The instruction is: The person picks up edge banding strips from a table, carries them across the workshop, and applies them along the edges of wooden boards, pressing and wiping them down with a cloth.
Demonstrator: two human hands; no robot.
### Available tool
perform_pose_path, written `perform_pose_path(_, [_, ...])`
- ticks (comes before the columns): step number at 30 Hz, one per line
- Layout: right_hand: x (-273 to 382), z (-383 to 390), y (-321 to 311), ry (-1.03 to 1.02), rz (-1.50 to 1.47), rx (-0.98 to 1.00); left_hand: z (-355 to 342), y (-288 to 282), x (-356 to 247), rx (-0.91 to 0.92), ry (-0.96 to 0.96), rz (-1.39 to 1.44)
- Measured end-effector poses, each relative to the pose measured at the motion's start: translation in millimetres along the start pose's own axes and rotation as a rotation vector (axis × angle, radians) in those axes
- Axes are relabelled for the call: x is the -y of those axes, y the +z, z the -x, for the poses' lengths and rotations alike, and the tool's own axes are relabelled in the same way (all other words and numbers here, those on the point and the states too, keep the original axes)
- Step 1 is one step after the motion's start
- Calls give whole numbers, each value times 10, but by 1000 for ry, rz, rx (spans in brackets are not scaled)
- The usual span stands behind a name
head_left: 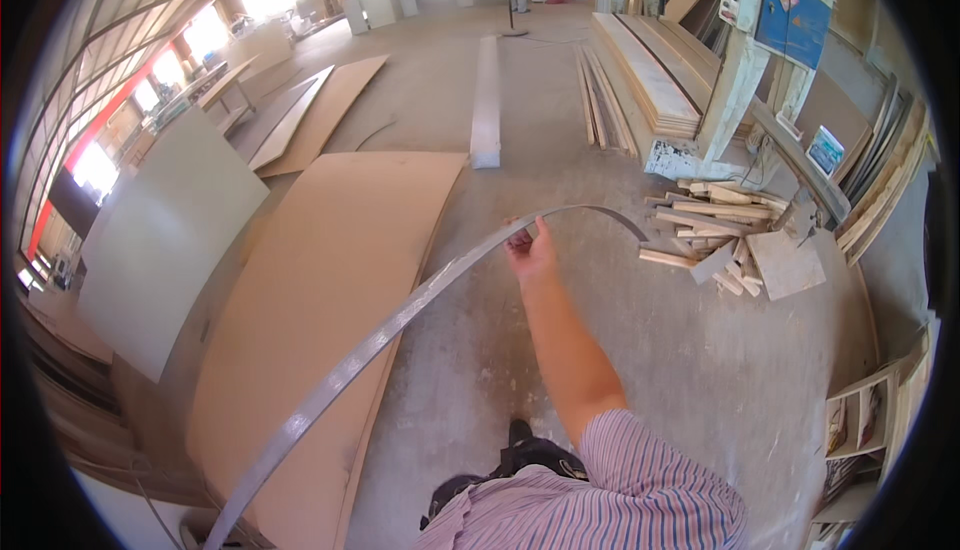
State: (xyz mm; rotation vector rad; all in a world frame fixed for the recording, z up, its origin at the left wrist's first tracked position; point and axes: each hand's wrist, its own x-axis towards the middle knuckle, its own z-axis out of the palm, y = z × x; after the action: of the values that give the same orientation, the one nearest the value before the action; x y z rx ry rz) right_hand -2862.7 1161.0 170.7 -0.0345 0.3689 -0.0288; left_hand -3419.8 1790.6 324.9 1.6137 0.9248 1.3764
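A long, thin, flexible grey strip (385,333) with a shiny face crosses the view from the lower left. My right hand (532,247) grips it at arm's length, fingers closed round it. Past the hand, the strip arches over and droops to the right, its end near a pile of wood offcuts (715,212). The lower-left end runs out of the picture. My left hand is not in view. Below the strip, on the left, lies a large brown board (330,240).
A pale panel (170,240) leans at the left. A narrow grey board (486,100) lies on the floor ahead. Stacked long boards (650,75) stand by a post (738,100) at the right. A small shelf (862,420) is at the lower right.
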Motion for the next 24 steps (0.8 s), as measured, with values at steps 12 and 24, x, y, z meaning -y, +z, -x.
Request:
perform_pose_path(12, [542,-4070,1692,-67,-156,48,-277,4025,-269,-35,2,-1028])
perform_pose_path(24, [2140,-7976,2841,-320,-67,-98,-417,8703,-1430,61,30,-1739])
